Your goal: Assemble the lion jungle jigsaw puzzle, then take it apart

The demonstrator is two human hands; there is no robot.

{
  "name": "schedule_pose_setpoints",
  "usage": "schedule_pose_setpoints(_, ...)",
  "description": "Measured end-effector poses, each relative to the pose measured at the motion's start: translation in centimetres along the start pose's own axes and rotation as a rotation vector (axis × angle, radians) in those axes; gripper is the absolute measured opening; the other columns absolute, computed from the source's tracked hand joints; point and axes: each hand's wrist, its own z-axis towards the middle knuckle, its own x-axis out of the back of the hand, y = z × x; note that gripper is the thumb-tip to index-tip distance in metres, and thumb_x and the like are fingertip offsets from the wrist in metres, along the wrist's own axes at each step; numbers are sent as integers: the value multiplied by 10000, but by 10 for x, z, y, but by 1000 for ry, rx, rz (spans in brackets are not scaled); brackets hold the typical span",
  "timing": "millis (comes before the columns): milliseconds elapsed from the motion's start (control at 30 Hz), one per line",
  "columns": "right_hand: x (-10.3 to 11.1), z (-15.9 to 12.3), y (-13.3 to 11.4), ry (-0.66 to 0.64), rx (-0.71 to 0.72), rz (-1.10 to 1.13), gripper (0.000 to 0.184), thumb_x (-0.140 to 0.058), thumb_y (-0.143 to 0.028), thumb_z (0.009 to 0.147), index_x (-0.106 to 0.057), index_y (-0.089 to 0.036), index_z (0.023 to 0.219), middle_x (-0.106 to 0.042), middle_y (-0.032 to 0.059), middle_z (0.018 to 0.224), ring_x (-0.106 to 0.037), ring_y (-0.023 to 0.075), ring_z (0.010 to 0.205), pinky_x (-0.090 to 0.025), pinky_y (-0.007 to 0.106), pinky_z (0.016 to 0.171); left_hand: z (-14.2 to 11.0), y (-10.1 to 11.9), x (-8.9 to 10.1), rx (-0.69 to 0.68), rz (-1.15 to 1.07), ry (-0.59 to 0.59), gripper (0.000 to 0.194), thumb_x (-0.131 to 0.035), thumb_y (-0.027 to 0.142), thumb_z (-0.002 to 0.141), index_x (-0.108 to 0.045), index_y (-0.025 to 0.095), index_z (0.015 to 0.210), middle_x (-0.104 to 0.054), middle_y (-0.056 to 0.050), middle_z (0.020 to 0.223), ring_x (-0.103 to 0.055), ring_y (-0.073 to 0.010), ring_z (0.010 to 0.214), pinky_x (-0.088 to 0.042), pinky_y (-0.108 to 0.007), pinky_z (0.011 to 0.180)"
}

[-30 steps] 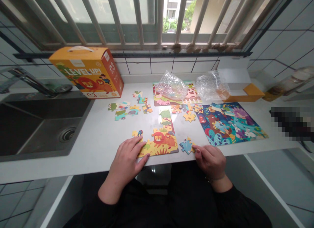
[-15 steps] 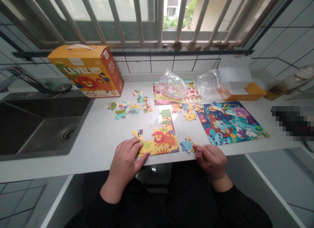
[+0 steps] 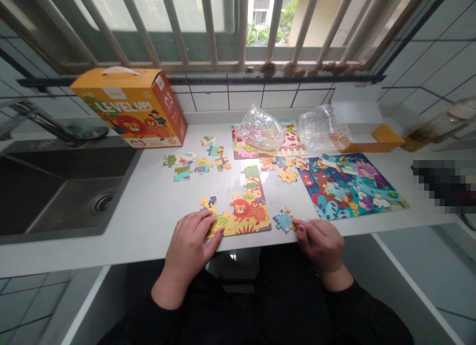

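My left hand (image 3: 189,253) lay open and flat on the lion puzzle (image 3: 243,222), its long side running along the bench's (image 3: 148,211) front edge, while my right hand (image 3: 320,245) pinched the blue piece (image 3: 282,220), just off the puzzle's right end.

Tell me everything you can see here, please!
Puzzle box: 1, orange, back left of counter
Sink: 1, dark grey, left
Tap: 1, silver, behind sink
Plastic bags: 2, clear, back of counter
Blue puzzle: 1, blue and multicoloured, right
Pink puzzle: 1, pink and cream, partly under bags
Orange carton: 1, orange, back right
Lion puzzle: 1, yellow, part-built, front
Loose pieces: many, mixed colours, middle
Left hand: 1, on lion puzzle
Right hand: 1, beside blue loose piece
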Motion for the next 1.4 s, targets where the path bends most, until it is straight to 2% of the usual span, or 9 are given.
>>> schedule_pose_setpoints(867,1,2,-2,12,4,-2,156,-695,-145,1068,-813,-235,1119,-767,24,810,-654,221,728,-449,403,737,1,1,0,2,8,19,126,-694,322,1110,-729,220,1176,-818,-133,1287,-770,-343,1184,-590,-518,989)
schedule_pose_setpoints(1033,-3,1,0,72,-4,-24,135,-692,-171,1065,-744,-225,1177,-708,1,763,-638,210,684,-464,379,718,0,0,-2,3,5,28,207,-691,325,1110,-695,222,1289,-818,-140,1302,-776,-348,1194,-597,-533,1012)
schedule_pose_setpoints(1133,-7,-2,1,147,-37,-32,207,-711,-199,1053,-684,-203,1258,-644,-38,701,-610,198,630,-480,355,696,0,-1,-2,-3,9,36,252,-686,329,1113,-670,216,1337,-819,-147,1294,-776,-352,1186,-603,-535,1007)
schedule_pose_setpoints(1300,-10,-4,2,192,-42,-16,392,-733,-203,1040,-616,-168,1413,-619,-70,682,-582,179,595,-489,331,687,0,-1,-3,3,-1,31,230,-696,323,1105,-689,223,1312,-824,-143,1295,-773,-352,1196,-604,-543,1013)
schedule_pose_setpoints(1400,-7,-1,1,165,-14,-11,329,-716,-196,1062,-658,-193,1386,-642,-52,701,-576,181,615,-470,339,698,0,-1,-3,10,-4,28,165,-704,315,1096,-723,220,1230,-824,-140,1298,-776,-352,1189,-605,-544,1006)
